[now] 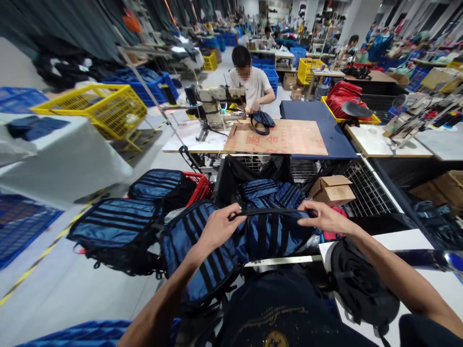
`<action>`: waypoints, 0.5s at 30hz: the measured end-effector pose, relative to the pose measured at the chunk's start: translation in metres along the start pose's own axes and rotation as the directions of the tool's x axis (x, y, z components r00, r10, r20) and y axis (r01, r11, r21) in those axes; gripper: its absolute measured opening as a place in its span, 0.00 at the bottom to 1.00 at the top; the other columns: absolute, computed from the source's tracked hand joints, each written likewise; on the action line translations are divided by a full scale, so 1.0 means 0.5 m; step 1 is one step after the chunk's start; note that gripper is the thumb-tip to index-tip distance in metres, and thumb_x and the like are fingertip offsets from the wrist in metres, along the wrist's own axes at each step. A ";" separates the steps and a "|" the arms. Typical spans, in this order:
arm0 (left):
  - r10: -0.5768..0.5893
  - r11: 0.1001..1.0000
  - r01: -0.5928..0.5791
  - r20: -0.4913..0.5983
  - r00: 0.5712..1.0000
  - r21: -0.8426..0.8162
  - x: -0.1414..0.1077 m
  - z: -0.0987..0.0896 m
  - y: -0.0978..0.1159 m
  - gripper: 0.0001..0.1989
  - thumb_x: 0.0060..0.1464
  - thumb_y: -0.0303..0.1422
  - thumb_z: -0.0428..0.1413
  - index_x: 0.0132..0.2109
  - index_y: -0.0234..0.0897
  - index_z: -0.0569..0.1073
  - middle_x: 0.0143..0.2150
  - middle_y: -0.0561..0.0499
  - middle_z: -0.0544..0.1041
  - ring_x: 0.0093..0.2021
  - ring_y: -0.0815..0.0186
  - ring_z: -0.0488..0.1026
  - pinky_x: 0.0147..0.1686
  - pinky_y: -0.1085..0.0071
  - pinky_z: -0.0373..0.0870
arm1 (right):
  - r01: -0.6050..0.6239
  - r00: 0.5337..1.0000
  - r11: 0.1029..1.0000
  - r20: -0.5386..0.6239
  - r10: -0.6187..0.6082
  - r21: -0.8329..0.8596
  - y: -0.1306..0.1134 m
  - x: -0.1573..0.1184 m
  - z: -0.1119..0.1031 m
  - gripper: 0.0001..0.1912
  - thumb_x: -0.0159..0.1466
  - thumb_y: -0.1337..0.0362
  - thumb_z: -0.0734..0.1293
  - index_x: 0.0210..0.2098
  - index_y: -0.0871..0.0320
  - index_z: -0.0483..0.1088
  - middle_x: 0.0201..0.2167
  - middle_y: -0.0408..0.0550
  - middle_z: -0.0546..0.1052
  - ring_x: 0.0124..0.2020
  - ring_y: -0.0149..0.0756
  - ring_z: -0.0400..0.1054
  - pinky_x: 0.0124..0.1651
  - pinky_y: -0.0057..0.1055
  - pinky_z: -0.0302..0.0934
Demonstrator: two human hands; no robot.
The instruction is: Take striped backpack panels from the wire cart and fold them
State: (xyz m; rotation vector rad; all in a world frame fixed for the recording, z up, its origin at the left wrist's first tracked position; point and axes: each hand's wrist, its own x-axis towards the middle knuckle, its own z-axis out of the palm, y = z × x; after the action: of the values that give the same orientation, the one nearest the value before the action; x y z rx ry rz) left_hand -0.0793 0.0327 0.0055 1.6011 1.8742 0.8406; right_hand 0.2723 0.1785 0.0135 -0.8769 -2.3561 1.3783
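Observation:
A blue fabric panel with black stripes [269, 236] hangs in front of me, its black top edge stretched between my two hands. My left hand [222, 224] pinches the left end of that edge, thumb and fingers closed. At the right end, my right hand [318, 217] grips the same edge between thumb and fingers. Close to my left forearm stands a blue backpack with black stripes [202, 241]. Behind the panel, more striped blue pieces [271, 192] lie in a black-lined bin. Whether the panel belongs to a complete bag I cannot tell.
More striped backpacks [115, 221] are piled at left by a red crate [198, 188]. A black rolled strap bundle [361, 279] lies on the white table at right. Ahead, a co-worker [258, 86] sits at a sewing machine [220, 99]. A cardboard box [332, 190] stands beyond my right hand.

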 end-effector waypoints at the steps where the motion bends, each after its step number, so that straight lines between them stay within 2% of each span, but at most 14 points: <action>1: 0.041 0.993 -0.030 -0.090 0.995 0.114 0.009 0.017 -0.008 0.10 0.65 0.40 0.58 0.38 0.41 0.77 0.32 0.53 0.74 0.33 0.63 0.71 0.34 0.69 0.62 | 0.008 0.993 0.995 -0.119 -0.020 -0.098 0.007 0.013 0.007 0.10 0.69 0.55 0.73 0.39 0.53 0.74 0.34 0.41 0.74 0.36 0.37 0.67 0.40 0.31 0.60; 2: 0.102 0.972 -0.065 -0.159 0.982 0.225 0.017 0.033 -0.016 0.09 0.67 0.38 0.56 0.41 0.42 0.79 0.33 0.52 0.76 0.34 0.62 0.73 0.34 0.68 0.63 | 0.001 0.969 0.980 -0.241 -0.051 -0.201 0.017 0.025 0.013 0.08 0.69 0.57 0.72 0.39 0.53 0.73 0.32 0.40 0.73 0.34 0.36 0.66 0.39 0.31 0.58; 4: 0.241 0.907 -0.142 -0.214 0.947 0.397 0.035 0.057 -0.030 0.13 0.70 0.34 0.52 0.50 0.41 0.81 0.35 0.48 0.78 0.35 0.61 0.75 0.34 0.67 0.64 | -0.045 0.888 0.922 -0.438 -0.140 -0.385 0.044 0.043 0.019 0.04 0.68 0.61 0.70 0.38 0.53 0.71 0.32 0.41 0.73 0.32 0.37 0.66 0.36 0.31 0.55; 6: 0.338 0.847 -0.198 -0.213 0.917 0.493 0.051 0.065 -0.040 0.18 0.73 0.32 0.48 0.57 0.39 0.81 0.33 0.47 0.77 0.32 0.61 0.74 0.32 0.65 0.64 | -0.080 0.818 0.838 -0.516 -0.254 -0.539 0.076 0.047 0.016 0.02 0.69 0.64 0.68 0.38 0.53 0.71 0.33 0.44 0.74 0.34 0.39 0.68 0.35 0.32 0.54; 8: 0.401 0.816 -0.239 -0.217 0.890 0.526 0.062 0.058 -0.044 0.20 0.74 0.31 0.45 0.60 0.37 0.80 0.31 0.47 0.75 0.29 0.62 0.73 0.30 0.64 0.64 | -0.078 0.785 0.731 -0.494 -0.375 -0.678 0.105 0.040 0.004 0.05 0.70 0.65 0.66 0.36 0.53 0.71 0.33 0.47 0.75 0.36 0.40 0.68 0.35 0.33 0.54; 11: 0.473 0.798 -0.302 -0.232 0.850 0.521 0.070 0.035 -0.036 0.20 0.76 0.33 0.45 0.59 0.39 0.80 0.31 0.46 0.75 0.30 0.61 0.74 0.32 0.63 0.66 | -0.062 0.773 0.622 -0.432 -0.465 -0.780 0.121 0.017 -0.025 0.09 0.71 0.68 0.63 0.34 0.53 0.70 0.29 0.47 0.73 0.33 0.41 0.67 0.34 0.34 0.55; 13: 0.507 0.798 -0.341 -0.247 0.826 0.497 0.071 0.023 -0.021 0.18 0.76 0.35 0.46 0.58 0.42 0.80 0.31 0.45 0.76 0.33 0.59 0.75 0.35 0.61 0.69 | -0.037 0.760 0.616 -0.422 -0.494 -0.787 0.097 0.003 -0.041 0.07 0.71 0.69 0.64 0.38 0.53 0.73 0.32 0.48 0.75 0.35 0.43 0.69 0.37 0.35 0.61; 15: 0.528 0.800 -0.372 -0.258 0.809 0.472 0.070 0.021 0.002 0.18 0.76 0.36 0.47 0.59 0.43 0.80 0.33 0.45 0.77 0.37 0.57 0.77 0.39 0.59 0.71 | 0.023 0.745 0.637 -0.412 -0.525 -0.771 0.048 -0.007 -0.041 0.09 0.72 0.66 0.66 0.50 0.53 0.74 0.44 0.53 0.80 0.47 0.48 0.74 0.49 0.42 0.69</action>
State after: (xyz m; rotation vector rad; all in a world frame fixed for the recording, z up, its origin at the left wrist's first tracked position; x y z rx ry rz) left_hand -0.0762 0.0689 -0.0007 2.3664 2.0426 1.0804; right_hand 0.2944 0.1990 0.0034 -0.8634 -2.3055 -0.0951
